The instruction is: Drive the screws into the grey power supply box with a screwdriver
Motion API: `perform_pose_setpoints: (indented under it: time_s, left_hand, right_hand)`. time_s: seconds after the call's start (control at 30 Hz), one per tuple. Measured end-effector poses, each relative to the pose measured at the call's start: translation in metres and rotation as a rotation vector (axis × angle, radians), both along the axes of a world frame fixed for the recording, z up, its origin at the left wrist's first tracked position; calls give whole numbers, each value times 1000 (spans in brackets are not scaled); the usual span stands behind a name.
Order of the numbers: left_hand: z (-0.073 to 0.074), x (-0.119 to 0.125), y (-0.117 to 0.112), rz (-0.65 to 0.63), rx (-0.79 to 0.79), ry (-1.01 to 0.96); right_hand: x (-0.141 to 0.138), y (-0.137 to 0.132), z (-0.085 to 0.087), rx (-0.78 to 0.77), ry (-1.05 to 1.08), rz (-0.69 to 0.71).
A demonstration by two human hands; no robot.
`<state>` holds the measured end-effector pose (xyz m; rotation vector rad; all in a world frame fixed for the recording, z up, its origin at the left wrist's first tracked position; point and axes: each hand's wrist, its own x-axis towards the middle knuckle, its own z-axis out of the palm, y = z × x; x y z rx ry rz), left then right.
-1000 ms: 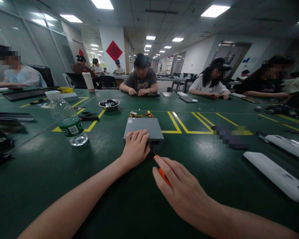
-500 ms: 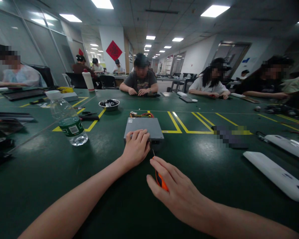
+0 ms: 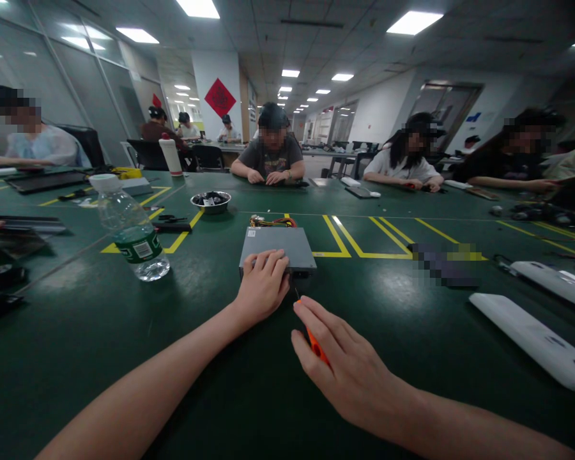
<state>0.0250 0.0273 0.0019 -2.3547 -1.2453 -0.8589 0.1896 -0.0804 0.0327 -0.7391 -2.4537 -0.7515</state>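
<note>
A grey metal computer power supply [image 3: 278, 241] lies on the green table, with a bundle of coloured wires at its far side. My left hand [image 3: 264, 281] grips its near edge, the fingers over the top and the thumb low on the near face. In my right hand [image 3: 342, 358] is a screwdriver [image 3: 317, 348] with an orange and dark handle, held between fingers and palm. Its thin shaft points up toward the near face of the power supply, close to my left thumb. Whether the tip touches anything there I cannot tell.
Left of the power supply stands a water bottle [image 3: 138, 236]. Beyond it are a metal bowl [image 3: 211, 203] of small dark parts and a white tumbler [image 3: 171, 156]. White elongated devices [image 3: 527, 332] lie at right. Yellow tape marks the table [image 3: 220, 396]. Several people sit around.
My right hand has shifted slightly right, and the screwdriver's handle shows more orange, as if turned. My left hand and the power supply stay almost the same.
</note>
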Motion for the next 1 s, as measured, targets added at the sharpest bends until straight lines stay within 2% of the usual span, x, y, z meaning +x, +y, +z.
perform_pose_setpoints:
  time_s: [0.17,0.3,0.53,0.7,0.83,1.0]
  left_hand:
    - [-1,0,1,-1,2,-6]
    - [-2,-1,1,-7,-2,-6]
    - [-1,0,1,10,0,2]
    - [-1,-1,1,2,-13,0]
    - [-1,-1,1,5,-22,-6]
    - [1,-1,-1,3,-51,-24]
  right_hand:
    - [-1,0,2,25,-76,5]
    - [2,1,0,56,-31,-19]
    - [-5,-2,-9,-61,-97,0]
    - [-1,5,-8,70,-24,53]
    - [4,13,-7,111,56,56]
    - [10,21,-17,162,98,116]
